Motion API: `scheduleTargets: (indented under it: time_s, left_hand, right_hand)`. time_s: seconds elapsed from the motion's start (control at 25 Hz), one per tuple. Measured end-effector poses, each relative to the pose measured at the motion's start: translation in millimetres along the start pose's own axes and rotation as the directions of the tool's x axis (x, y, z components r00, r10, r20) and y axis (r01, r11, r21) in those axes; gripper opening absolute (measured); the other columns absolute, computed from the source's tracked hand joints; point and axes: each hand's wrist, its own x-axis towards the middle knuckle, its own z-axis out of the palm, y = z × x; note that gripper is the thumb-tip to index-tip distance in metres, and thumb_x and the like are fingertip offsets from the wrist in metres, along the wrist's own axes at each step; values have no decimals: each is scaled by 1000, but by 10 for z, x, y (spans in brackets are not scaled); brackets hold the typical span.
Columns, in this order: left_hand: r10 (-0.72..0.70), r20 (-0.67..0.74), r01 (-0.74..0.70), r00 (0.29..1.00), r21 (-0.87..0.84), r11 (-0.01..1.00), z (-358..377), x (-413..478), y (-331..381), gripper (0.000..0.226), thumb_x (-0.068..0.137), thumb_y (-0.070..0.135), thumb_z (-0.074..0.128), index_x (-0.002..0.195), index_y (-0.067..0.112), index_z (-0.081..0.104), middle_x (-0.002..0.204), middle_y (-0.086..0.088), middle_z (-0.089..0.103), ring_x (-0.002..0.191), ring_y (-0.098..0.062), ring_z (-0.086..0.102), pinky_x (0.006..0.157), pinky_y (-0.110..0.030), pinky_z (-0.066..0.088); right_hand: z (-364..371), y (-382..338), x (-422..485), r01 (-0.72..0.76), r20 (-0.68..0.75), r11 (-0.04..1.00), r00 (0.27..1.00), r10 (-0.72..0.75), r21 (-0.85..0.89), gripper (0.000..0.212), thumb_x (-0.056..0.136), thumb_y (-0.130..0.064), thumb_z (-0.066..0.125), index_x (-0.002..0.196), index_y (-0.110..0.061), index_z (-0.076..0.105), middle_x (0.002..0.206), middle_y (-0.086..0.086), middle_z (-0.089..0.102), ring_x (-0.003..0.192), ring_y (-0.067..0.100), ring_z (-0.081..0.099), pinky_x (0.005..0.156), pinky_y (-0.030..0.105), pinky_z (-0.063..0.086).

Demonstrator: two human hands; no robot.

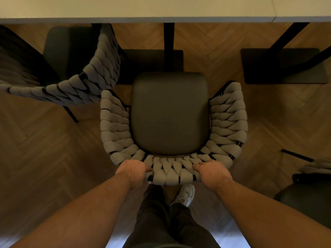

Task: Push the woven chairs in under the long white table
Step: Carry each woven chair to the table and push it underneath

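Head view: your left hand (133,171) and right hand (213,171) grip the top back rail of the chair (170,113), fingers curled over the weave, tips hidden. Expect a stiff frame under soft, yielding straps; it should slide on wood, so this rail is the place to hold. It has a grey woven wrap-around back and a dark padded seat. It stands short of the table (161,9), facing a black leg (168,45).

Edges and weave are hiding parts of the scene.
The desk (161,8) is running off at 12 o'clock, the side chair (86,81) at 10 and a dark seat (308,197) at 4 are getting cropped, and left hand (133,171) and right hand (213,171) fingertips are curling out of sight around the middle chair (170,111).
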Motion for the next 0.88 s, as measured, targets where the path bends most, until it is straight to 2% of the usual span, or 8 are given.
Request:
scheduleTargets:
  time_s: [0.24,0.44,0.64,0.88]
  left_hand:
    - [2,-84,4,996,67,998,-355,137,-506,42,100,21,57,136,43,59,119,4,68,106,-22,63,82,-38,44]
    - [-1,-90,11,996,108,994,-645,299,-754,41,100,19,57,136,39,59,121,2,68,108,-24,64,90,-42,52]
    - [1,-82,7,997,102,995,-828,423,-853,48,101,20,57,144,41,54,130,0,66,116,-25,62,98,-46,54]
    - [33,-23,-32,999,37,999,-860,460,-910,56,97,29,60,149,46,49,131,2,64,116,-24,61,99,-44,53]
  right_hand:
    - [-436,-161,344,-35,4,999,999,35,15,65,102,-11,57,159,-37,37,147,1,59,130,30,57,108,50,50]
    - [-757,-144,589,-63,-14,998,998,64,26,63,105,-9,50,159,-39,37,147,1,60,130,29,57,109,48,49]
    - [-965,-66,731,-64,18,997,998,63,52,58,103,-12,52,154,-40,42,138,0,65,121,28,63,101,47,55]
    - [-1081,27,819,25,130,999,991,-32,48,65,99,-15,57,160,-31,39,153,2,54,134,28,56,107,46,53]
